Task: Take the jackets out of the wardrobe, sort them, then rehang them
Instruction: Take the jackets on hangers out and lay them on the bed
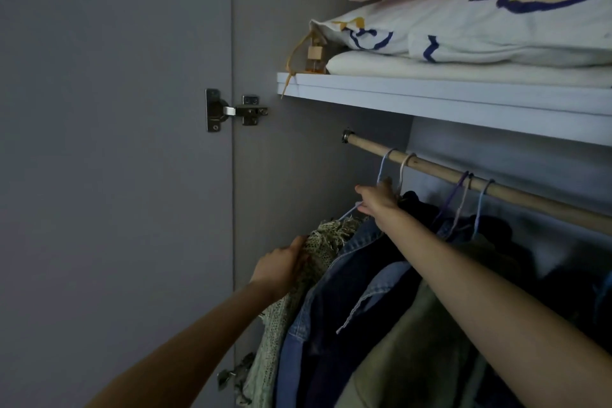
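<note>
Head view: right hand (377, 200) pinches hanger (351, 211) neck under rod (463, 180); left hand (281, 267) grips knit jacket (318, 245), leftmost on rod beside denim jacket (361, 235). Advice: lift hook clear of rod first, support fabric, avoid snagging loose knit.

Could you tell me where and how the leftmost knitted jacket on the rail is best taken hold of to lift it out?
Grip the light blue hanger at its neck, just under the hook, coming from the front, where the right hand is. The hook curls over the wooden rail, so it probably must be lifted up and off. The left hand steadies the knitted jacket from its open left side.
</note>
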